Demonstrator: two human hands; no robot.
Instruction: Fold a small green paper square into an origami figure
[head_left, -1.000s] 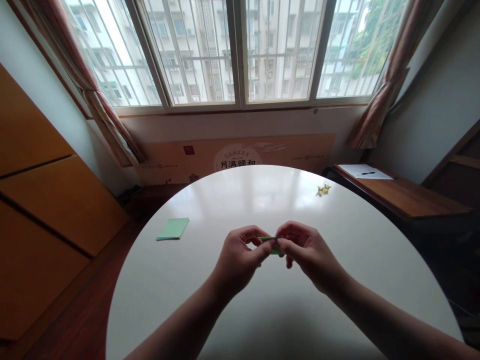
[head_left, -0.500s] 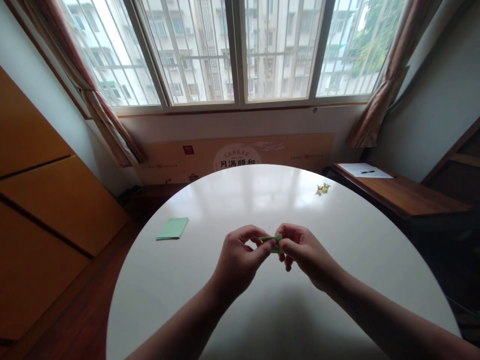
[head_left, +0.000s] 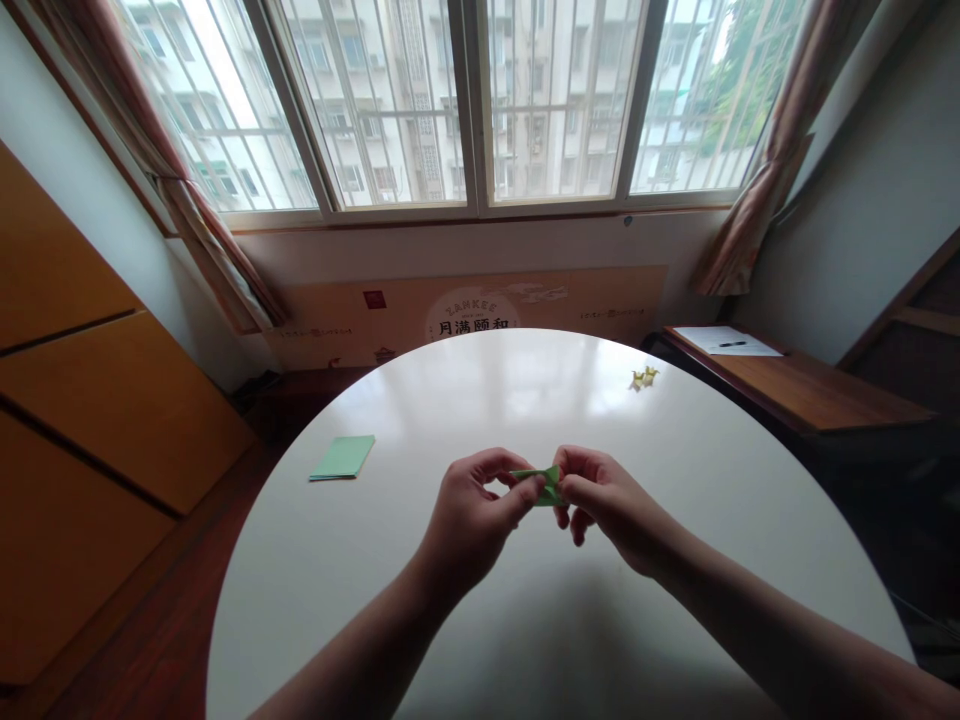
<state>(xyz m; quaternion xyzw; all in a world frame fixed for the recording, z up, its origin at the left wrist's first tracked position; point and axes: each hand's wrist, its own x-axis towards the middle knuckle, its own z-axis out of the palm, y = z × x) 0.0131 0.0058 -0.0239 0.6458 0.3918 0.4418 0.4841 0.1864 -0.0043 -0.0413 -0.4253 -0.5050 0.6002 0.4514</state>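
Note:
Between my two hands, above the white round table (head_left: 360, 600), is a small folded piece of green paper (head_left: 551, 484). My left hand (head_left: 480, 510) pinches its left side between thumb and index finger. At its right side, the thumb and index finger of my right hand (head_left: 600, 490) are closed on it, with the other fingers curled below. My fingers cover parts of the paper, so its full shape is hidden. To the left on the table lies a stack of light green square paper (head_left: 343, 457).
Small yellowish folded paper pieces (head_left: 643, 377) sit near the table's far right edge. Beyond it, a wooden side table (head_left: 840, 388) holds a white sheet (head_left: 712, 338) with a pen (head_left: 733, 344) on it. A barred window (head_left: 472, 110) and curtains are behind.
My hands have drifted very slightly apart, and more of the green paper shows between the fingers. The rest of the scene has shifted slightly left with the camera.

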